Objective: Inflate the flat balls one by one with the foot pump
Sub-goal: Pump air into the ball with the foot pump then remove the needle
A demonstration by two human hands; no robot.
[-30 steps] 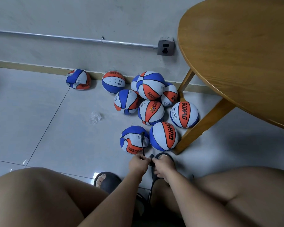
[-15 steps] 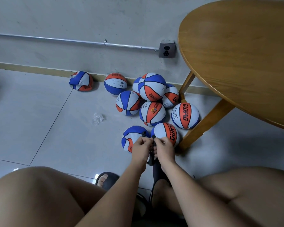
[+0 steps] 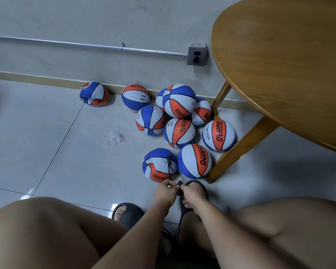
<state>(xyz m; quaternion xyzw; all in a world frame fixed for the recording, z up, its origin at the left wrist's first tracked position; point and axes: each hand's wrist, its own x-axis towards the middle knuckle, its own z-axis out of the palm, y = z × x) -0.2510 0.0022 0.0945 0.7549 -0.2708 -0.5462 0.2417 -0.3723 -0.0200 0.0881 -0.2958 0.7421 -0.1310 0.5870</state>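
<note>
A dented, half-flat blue, white and orange ball (image 3: 158, 165) lies on the floor just ahead of my hands, with a thin black pump hose (image 3: 169, 167) running from its top down toward me. My left hand (image 3: 164, 192) and my right hand (image 3: 192, 195) are side by side, both closed on the dark top of the foot pump (image 3: 179, 183), which is mostly hidden beneath them. A round inflated ball (image 3: 194, 161) touches the dented one on its right. Another flat ball (image 3: 94, 93) rests against the wall at the left.
Several inflated balls (image 3: 179, 133) are heaped by the wall. A round wooden table (image 3: 283, 61) overhangs the right side, its leg (image 3: 241, 148) beside the balls. A crumpled clear wrapper (image 3: 114, 138) lies on the tiles. My sandalled left foot (image 3: 127, 213) and bare knees fill the foreground.
Both hands rose toward the dented ball half a second ago, then dropped back down toward me, still together on the pump top. The balls have not moved.
</note>
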